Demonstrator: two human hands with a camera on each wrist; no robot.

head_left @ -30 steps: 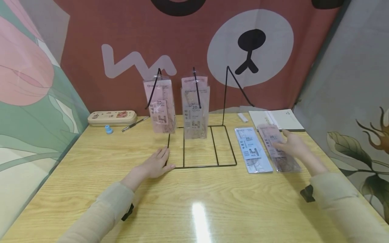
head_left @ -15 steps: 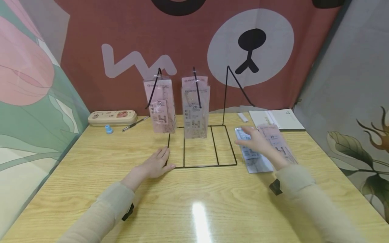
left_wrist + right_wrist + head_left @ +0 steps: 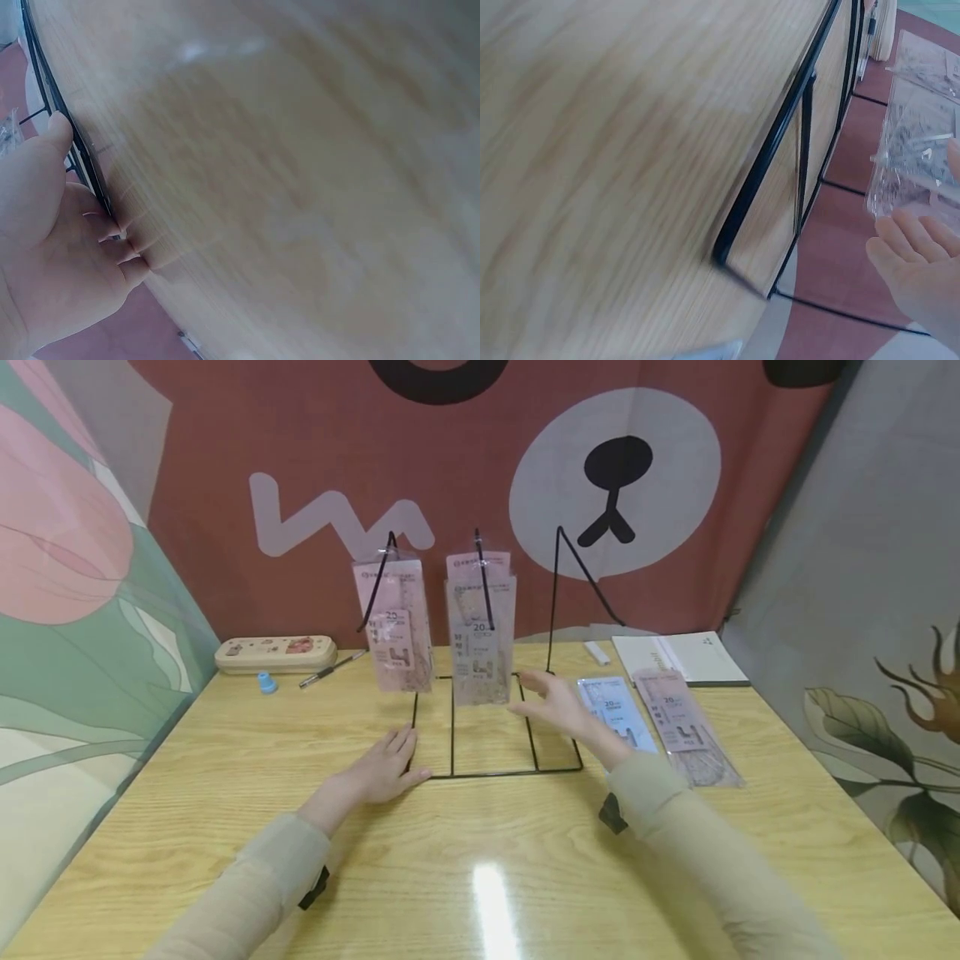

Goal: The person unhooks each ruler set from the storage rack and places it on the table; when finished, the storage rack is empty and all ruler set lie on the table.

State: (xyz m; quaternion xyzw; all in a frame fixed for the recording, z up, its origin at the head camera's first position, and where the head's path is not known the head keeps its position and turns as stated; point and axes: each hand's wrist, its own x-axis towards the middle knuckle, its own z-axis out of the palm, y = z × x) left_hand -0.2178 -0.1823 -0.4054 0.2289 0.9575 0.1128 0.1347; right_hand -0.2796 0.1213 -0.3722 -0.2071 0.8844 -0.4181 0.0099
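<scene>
A black wire rack (image 3: 517, 772) stands on the wooden table. Pink packets (image 3: 393, 627) with clear wrapping hang on its left hook, and more pink packets (image 3: 482, 643) hang on the middle one. The right hook bears nothing. My left hand (image 3: 378, 768) rests flat on the rack's front left corner, holding nothing. Beside the lower edge of the middle packets is my right hand (image 3: 558, 706), its fingers extended and nothing in them; whether they touch the packets I cannot tell. A blue packet (image 3: 611, 706), partly behind the right forearm, and a pink packet (image 3: 678, 718) lie to the right.
At the back left lie a cream pencil case (image 3: 276, 656), a small blue cone-shaped piece (image 3: 266, 682) and a pen (image 3: 327, 671). A small white block (image 3: 597, 652) and a white-covered notebook (image 3: 686, 660) lie at the back right.
My right hand has left the pink packet at the right, passed over the blue packet and reached the middle packets, moving left. The left hand has stayed on the rack corner.
</scene>
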